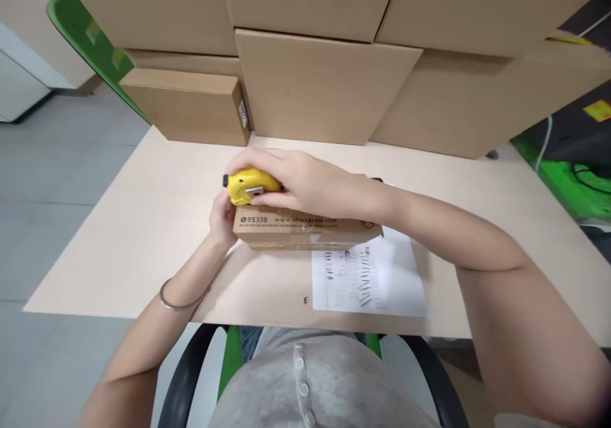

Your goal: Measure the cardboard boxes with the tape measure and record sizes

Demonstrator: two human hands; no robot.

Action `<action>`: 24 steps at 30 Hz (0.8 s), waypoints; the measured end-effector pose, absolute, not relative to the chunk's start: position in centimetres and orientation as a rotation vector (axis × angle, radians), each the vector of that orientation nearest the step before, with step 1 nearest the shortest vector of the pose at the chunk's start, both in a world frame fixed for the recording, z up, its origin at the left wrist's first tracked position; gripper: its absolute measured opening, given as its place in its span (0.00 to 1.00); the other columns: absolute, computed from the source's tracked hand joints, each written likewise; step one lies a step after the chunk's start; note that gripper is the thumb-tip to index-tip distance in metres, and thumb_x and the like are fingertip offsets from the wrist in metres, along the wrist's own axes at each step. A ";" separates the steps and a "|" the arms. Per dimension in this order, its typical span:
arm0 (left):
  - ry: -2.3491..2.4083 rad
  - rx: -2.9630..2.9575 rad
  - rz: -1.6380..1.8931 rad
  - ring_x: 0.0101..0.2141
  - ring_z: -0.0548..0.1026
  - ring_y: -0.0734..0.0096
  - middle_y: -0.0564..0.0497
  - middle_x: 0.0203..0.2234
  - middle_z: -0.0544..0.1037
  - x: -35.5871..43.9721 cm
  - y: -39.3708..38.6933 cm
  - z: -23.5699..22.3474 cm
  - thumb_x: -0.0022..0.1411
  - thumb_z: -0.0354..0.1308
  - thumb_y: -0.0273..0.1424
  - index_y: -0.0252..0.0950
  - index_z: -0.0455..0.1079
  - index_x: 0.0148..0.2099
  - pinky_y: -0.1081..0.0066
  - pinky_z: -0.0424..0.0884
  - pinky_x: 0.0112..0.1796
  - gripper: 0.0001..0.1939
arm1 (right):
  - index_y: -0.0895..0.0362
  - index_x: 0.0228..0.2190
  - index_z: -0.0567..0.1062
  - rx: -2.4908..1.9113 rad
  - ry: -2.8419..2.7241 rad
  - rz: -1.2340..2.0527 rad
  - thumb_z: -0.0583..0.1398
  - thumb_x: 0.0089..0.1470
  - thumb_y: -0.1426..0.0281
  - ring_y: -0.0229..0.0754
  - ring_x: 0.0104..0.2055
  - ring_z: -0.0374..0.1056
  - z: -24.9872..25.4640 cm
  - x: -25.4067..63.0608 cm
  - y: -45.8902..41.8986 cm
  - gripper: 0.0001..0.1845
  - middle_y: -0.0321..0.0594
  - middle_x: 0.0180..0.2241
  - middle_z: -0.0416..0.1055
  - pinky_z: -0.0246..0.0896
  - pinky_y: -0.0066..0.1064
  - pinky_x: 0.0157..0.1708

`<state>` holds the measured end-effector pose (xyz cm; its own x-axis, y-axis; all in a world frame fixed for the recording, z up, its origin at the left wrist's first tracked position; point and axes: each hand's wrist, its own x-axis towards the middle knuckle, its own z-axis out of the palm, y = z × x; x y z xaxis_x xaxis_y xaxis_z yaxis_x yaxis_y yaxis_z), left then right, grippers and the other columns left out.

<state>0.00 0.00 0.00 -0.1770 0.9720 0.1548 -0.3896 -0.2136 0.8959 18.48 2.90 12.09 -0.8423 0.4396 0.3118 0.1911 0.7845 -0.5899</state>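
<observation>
A small cardboard box with printed lettering and a web address lies in front of me on the table. My right hand reaches across its top and is closed around a yellow tape measure with a metal clip, held above the box's left end. My left hand is against the left end of the box, gripping it there. The fingertips of that hand are partly hidden behind the box and the tape measure. The box's right part overlaps a white sheet of paper with handwritten marks.
Large cardboard boxes are stacked along the back of the table. A flatter brown box with a label stands at the back left. A green panel rises beyond the left corner. A small dark mark shows near the front edge.
</observation>
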 end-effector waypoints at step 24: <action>0.744 1.214 1.505 0.36 0.75 0.62 0.52 0.35 0.75 -0.8 1.1 0.3 0.51 0.68 0.45 0.43 0.72 0.40 0.63 0.73 0.35 0.18 | 0.41 0.51 0.74 -1.149 -2.158 0.739 0.68 0.55 0.61 0.47 0.44 0.75 9.4 38.6 -0.5 0.21 0.36 0.47 0.76 0.71 0.38 0.40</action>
<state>-0.84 1.06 0.34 0.0278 0.9488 0.3147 -0.3257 -0.2891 0.9002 38.57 -0.46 9.38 -0.4617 0.8568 0.2297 0.5362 0.4758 -0.6973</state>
